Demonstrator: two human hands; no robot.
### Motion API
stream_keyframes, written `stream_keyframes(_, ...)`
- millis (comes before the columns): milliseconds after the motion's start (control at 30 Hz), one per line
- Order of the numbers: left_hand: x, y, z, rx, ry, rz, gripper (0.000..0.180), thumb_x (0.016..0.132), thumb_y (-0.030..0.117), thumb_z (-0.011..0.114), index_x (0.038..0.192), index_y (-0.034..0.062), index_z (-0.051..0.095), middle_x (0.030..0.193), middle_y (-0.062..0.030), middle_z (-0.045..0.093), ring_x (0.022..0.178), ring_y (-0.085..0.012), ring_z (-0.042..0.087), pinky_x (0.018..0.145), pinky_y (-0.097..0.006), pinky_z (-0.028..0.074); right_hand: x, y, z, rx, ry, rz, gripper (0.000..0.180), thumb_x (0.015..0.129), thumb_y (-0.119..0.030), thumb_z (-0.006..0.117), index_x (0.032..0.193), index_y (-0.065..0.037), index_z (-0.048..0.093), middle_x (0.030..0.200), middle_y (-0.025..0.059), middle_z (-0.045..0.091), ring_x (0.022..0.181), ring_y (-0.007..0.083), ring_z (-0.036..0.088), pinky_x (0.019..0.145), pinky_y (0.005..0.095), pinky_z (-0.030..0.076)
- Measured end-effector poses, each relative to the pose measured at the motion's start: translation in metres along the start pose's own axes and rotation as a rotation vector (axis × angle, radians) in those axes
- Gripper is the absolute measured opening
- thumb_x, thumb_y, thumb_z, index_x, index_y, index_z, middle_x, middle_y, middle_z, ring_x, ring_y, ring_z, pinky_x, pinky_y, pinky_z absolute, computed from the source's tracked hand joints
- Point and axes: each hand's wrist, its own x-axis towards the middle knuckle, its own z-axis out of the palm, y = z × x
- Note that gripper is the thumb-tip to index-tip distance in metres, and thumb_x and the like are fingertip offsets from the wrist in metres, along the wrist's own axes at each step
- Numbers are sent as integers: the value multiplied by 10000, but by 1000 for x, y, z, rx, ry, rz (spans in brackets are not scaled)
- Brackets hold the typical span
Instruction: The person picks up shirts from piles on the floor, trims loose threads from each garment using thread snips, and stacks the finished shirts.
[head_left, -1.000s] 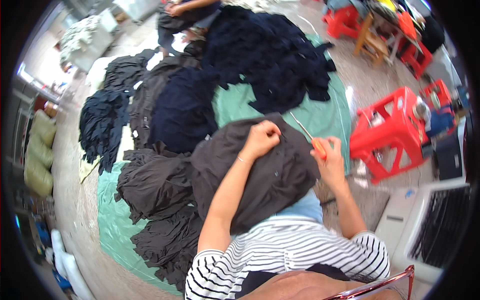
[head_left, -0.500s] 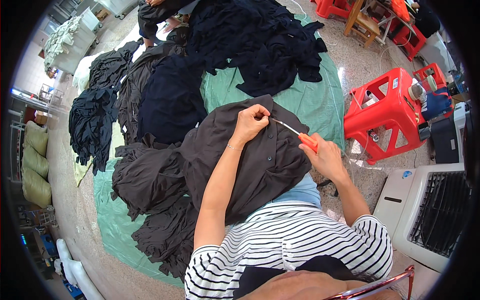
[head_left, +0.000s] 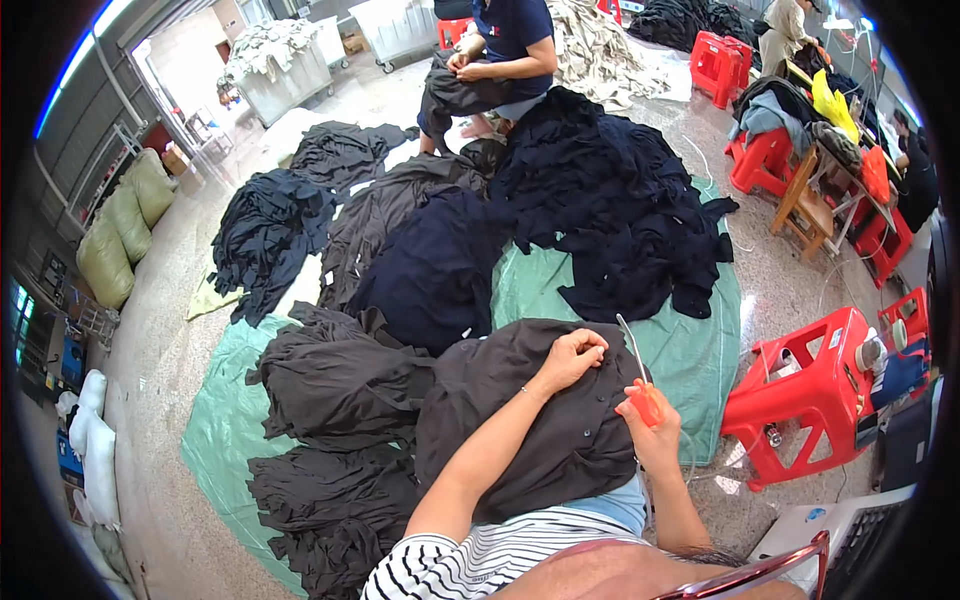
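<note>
Seated over a green tarp (head_left: 700, 350) spread on the speckled floor (head_left: 170, 330), we hold a dark brown garment (head_left: 540, 420) draped across our lap, near the centre of the view and toward six o'clock. Heaps of dark clothing ring us: brown piles (head_left: 330, 380) at nine o'clock, black piles (head_left: 270, 230) at ten, and a broad navy heap (head_left: 620, 210) at twelve to one o'clock. Beyond that heap, at twelve o'clock, another person (head_left: 500, 50) sits working a dark piece of cloth. A red plastic stool (head_left: 800, 390) stands just beside us at three o'clock, with more red stools (head_left: 740, 110) and a wooden stool (head_left: 810, 205) at two o'clock. Green sacks (head_left: 125, 225) line the wall at nine to ten o'clock.

Our left hand (head_left: 575, 355) pinches a fold of the garment, grip closed tight on the cloth. Our right hand (head_left: 650, 425) has its grip wrapped around orange-handled snips (head_left: 640, 385), just beside the garment's edge. The snips' long axis runs nearly upright in the view, handle at six o'clock, slim blade pointing to about eleven o'clock, its tip close by the left hand.
</note>
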Motion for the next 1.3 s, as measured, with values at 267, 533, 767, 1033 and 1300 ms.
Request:
stream_keyframes(267,9,5,0,-42,21,-33,110,940,80,614,994,-2,664,890,-16,666,781,-71,636,706,-228,547,-19,23,-9,320,-130,540,336,923,-122,685,1198,54,606,989,80,697,747,80,643,595,205,511)
stream_keyframes(533,7,5,-6,-155,-8,-51,115,953,86,618,1025,6,657,930,-30,657,805,-88,630,726,-218,528,-15,-5,2,-277,8,47,244,843,-68,745,1057,-12,640,967,129,664,817,254,661,699,325,537)
stream_keyframes(767,37,33,-64,128,439,105,101,927,45,604,1004,50,669,883,-10,676,736,-62,610,612,-214,531,-19,31,33,-545,239,-73,361,794,-27,707,1134,-17,584,1009,152,616,925,369,626,872,428,520)
stream_keyframes(1033,33,-19,-167,1136,345,-164,244,878,223,578,1019,77,714,1035,-160,718,995,-342,685,837,-453,538,-19,37,41,-588,213,-55,371,805,-70,728,1145,-32,584,1049,159,615,952,376,624,851,432,518)
stream_keyframes(1300,43,-27,-142,1158,-472,-392,438,928,353,484,1077,7,707,1152,-223,671,1058,-405,643,906,-459,486,-18,37,40,-613,183,-44,368,814,-73,722,1151,-27,580,1055,161,610,957,377,622,818,434,515)
